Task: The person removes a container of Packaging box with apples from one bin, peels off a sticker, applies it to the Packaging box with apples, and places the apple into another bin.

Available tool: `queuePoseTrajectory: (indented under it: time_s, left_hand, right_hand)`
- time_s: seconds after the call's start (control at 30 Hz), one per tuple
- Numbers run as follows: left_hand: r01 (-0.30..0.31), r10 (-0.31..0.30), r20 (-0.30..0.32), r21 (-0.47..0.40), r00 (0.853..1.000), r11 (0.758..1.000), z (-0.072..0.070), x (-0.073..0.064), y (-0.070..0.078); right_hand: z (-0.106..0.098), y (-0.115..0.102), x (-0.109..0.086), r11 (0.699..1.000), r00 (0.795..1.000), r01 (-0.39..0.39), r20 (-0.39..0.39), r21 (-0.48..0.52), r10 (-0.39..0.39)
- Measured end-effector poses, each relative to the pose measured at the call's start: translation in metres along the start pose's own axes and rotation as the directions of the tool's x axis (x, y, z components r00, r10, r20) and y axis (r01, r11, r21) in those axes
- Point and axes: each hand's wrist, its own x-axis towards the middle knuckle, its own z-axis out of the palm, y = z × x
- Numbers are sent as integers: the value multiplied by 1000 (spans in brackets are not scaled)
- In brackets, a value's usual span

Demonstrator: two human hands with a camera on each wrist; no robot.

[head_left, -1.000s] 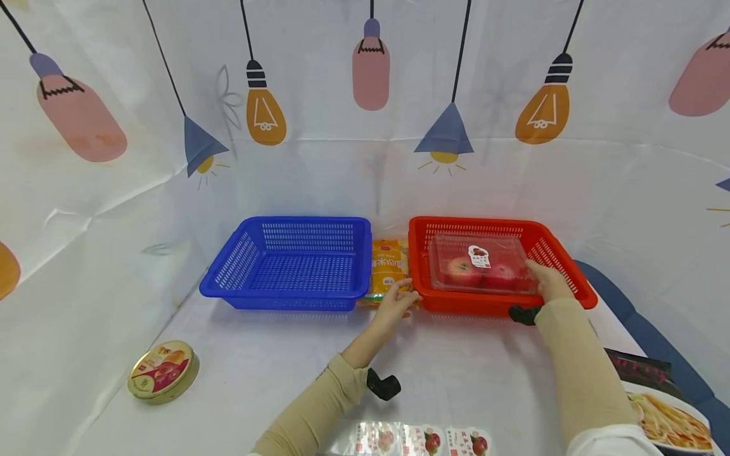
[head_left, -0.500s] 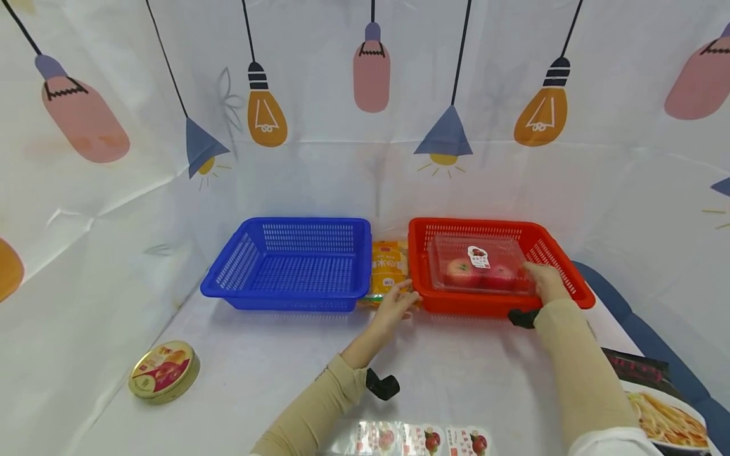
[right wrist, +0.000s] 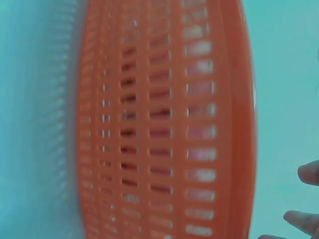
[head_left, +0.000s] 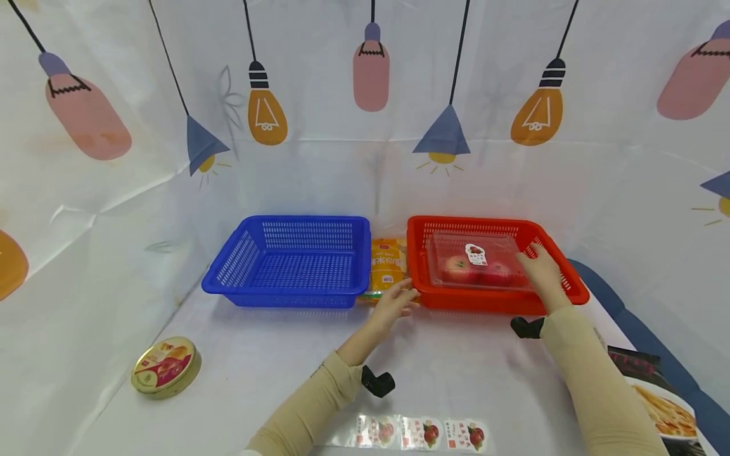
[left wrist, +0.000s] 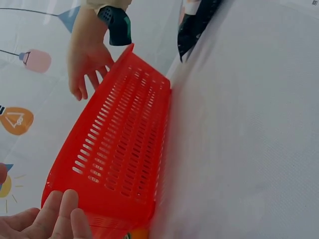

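Observation:
A clear plastic box of apples [head_left: 441, 244] with a white label lies in the red basket [head_left: 473, 303]. My right hand [head_left: 542, 273] hovers over the basket's right end, beside the box, its fingers loosely extended. The left wrist view shows the same right hand [left wrist: 89, 57] hanging over the basket's rim, holding nothing. My left hand [head_left: 392, 305] is at the basket's front left corner. Close up in the left wrist view, the left fingers [left wrist: 62, 219] lie against the red wall without curling round it. Only fingertips [right wrist: 306, 221] of the right hand enter the right wrist view.
A blue basket [head_left: 302, 269] stands to the left, and an orange food packet [head_left: 386, 263] lies between the two baskets. A round tin [head_left: 166, 367] is at the far left. Labels [head_left: 422, 434] lie at the front. A noodle packet [head_left: 661, 405] sits on the right.
My right hand has let go of the right end of the box of apples and risen slightly, its fingers spreading. The left hand stays at the basket's corner.

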Motion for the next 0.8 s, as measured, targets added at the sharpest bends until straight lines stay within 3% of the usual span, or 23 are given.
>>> queuePoseTrajectory:
  time_s: [0.23,0.33,0.43,0.57,0.63,0.67,0.7,0.8]
  left_hand:
    - [2,-3,44,13,999,1000,-9,10,-10]
    - [-17,15,56,51,998,999,-12,3,-2]
    - [-49,43,54,114,998,992,-17,-4,2]
    - [-107,98,52,241,994,965,-24,-10,1]
    - [-157,148,54,341,988,927,-27,-14,2]
    - [-181,176,51,404,983,897,-28,-16,3]
    - [-217,217,55,472,975,854,-30,-19,4]
    - [-273,319,60,677,946,683,-36,-28,4]
  right_hand:
    - [19,-13,-10,976,987,154,-14,-154,-158]
    - [28,-18,-15,943,975,205,-24,-263,-219]
    - [36,-19,-21,891,955,255,-49,-377,-294]
    - [45,-20,-30,853,937,284,-62,-437,-344]
    - [48,-22,-36,848,936,287,-58,-446,-348]
    - [50,-23,-39,849,936,288,-56,-444,-347]
    - [51,-24,-42,848,936,290,-55,-444,-349]
    - [56,-25,-49,837,928,307,-54,-453,-369]
